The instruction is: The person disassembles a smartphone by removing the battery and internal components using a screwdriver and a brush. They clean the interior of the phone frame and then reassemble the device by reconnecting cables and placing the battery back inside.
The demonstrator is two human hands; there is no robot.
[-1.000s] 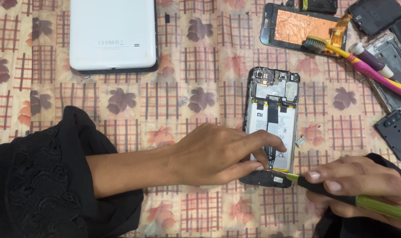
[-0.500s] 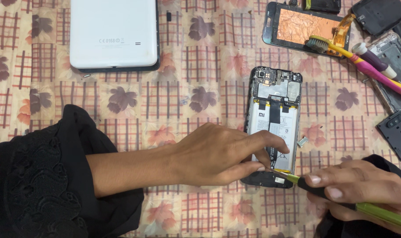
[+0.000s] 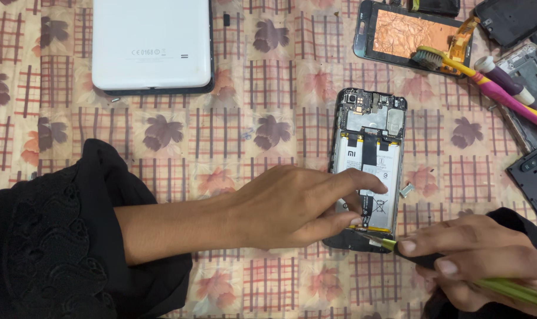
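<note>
Head view: the left hand [image 3: 292, 207] lies flat across the patterned tablecloth [image 3: 250, 130], fingers spread and pressing the lower end of the opened phone [image 3: 369, 168], holding nothing closed in its grasp. The phone lies back-off, battery showing, directly under those fingertips. Just to the right, the right hand [image 3: 475, 260] is closed around a green-handled screwdriver [image 3: 457, 274], its tip touching the phone's bottom edge beside the left thumb. Well above the left hand rests a white tablet [image 3: 152, 44]; toothbrushes [image 3: 481, 74] and phone parts lie above the right hand.
</note>
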